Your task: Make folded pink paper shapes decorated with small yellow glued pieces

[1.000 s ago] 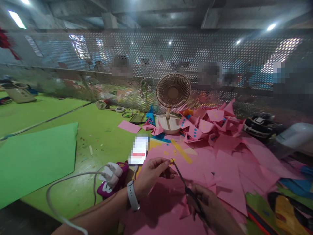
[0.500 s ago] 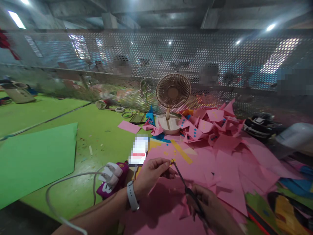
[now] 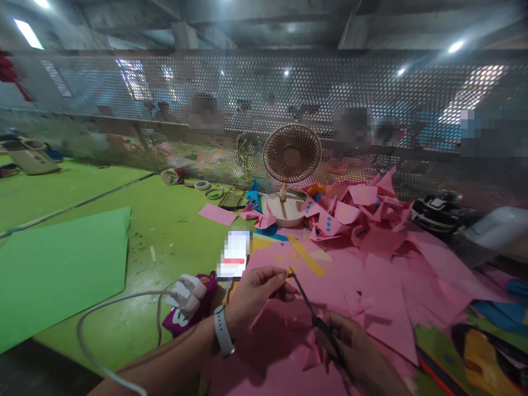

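A person leans both forearms in over a workspace of overlapping pink sheets (image 3: 388,297); the left hand (image 3: 268,283), a pale band (image 3: 224,330) at its wrist, is raised with thumb and forefinger pinched on a small yellow scrap (image 3: 290,271), the other fingers loosely curled below; the right hand (image 3: 342,335), low and angled inward, is closed around a slim dark tool (image 3: 304,297), whose narrow tip meets the yellow scrap at the left fingertips. The scrap is tiny and bright, its exact shape too small to tell; it sits above the pink sheets, near a flat yellow strip (image 3: 307,256); the tool runs diagonally, thin toward its tip and thicker in the grip, its lower end blurred; a fan (image 3: 292,154) stands beyond, beside a heap of folded pink pieces (image 3: 346,209); compared with a second earlier, both hands, tool and scrap hold virtually the same position.
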A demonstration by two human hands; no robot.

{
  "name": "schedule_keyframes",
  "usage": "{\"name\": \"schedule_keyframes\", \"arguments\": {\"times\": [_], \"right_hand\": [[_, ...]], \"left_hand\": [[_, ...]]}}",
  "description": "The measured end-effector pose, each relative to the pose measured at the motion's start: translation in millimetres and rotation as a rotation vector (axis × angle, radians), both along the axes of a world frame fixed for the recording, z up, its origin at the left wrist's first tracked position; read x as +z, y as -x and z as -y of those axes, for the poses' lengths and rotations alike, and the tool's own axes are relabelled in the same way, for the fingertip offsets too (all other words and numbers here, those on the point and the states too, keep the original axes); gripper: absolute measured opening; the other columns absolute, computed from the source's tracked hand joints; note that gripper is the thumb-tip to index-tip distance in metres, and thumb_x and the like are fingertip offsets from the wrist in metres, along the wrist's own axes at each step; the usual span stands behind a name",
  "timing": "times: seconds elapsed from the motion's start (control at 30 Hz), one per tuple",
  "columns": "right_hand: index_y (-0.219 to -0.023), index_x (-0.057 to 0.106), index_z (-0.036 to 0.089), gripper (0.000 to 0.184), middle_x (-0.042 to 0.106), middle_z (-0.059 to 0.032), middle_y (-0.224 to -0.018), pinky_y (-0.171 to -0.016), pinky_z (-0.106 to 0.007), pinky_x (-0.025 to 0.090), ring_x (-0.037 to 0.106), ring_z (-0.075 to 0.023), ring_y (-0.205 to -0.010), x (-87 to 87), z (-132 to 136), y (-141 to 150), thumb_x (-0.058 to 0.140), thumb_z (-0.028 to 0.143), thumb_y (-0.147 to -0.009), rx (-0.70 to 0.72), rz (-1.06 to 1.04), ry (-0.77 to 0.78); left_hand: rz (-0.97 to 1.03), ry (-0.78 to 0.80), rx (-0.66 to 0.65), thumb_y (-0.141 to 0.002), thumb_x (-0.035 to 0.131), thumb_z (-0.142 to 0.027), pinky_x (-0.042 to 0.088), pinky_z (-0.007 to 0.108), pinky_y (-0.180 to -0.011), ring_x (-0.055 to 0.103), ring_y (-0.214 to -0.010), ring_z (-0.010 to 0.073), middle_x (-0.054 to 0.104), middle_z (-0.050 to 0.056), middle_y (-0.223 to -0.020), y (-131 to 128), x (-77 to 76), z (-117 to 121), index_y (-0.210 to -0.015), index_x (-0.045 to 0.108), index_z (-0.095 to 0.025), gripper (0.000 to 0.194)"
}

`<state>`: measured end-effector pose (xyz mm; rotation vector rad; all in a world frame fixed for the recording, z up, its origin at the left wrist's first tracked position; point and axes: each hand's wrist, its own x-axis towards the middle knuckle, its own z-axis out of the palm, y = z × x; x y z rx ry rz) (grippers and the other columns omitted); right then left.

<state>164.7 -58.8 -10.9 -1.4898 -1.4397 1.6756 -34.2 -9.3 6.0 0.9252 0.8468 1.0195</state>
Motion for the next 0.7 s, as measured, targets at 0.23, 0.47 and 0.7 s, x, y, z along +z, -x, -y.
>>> {"name": "schedule_keyframes", "arguments": {"times": [0.23,0.47,0.7], "right_hand": [[-0.076,0.054,0.017,0.043,0.056,0.0033,-0.056,-0.038,-0.016,0.029,0.038,-0.0044,-0.04,8.2,1.2,0.1,0.057,0.059,-0.071,0.006,-0.004,0.0],[-0.073,0.054,0.017,0.044,0.055,0.0038,-0.055,-0.038,-0.016,0.029,0.038,-0.0047,-0.041,6.3,1.0,0.9,0.058,0.06,-0.068,-0.009,-0.005,-0.015],[-0.074,0.053,0.017,0.042,0.053,0.0044,-0.054,-0.037,-0.016,0.026,0.036,-0.0043,-0.039,4.5,0.5,1.2,0.058,0.059,-0.07,0.001,-0.026,0.006]], "left_hand": [[-0.009,-0.017,-0.013,-0.078,0.061,-0.034,0.047,0.027,-0.065,0.063,-0.062,0.0137,0.07,0.009,-0.074,0.7,-1.0,0.7,-0.087,0.063,-0.011,0.026],[-0.006,-0.004,-0.014,-0.077,0.062,-0.035,0.047,0.026,-0.064,0.063,-0.061,0.0137,0.07,0.009,-0.073,0.9,-1.9,-0.3,-0.087,0.063,-0.01,0.027],[-0.01,-0.004,-0.015,-0.076,0.062,-0.037,0.047,0.027,-0.065,0.063,-0.061,0.0136,0.07,0.008,-0.073,0.8,-1.9,0.1,-0.088,0.063,-0.011,0.028]]}}
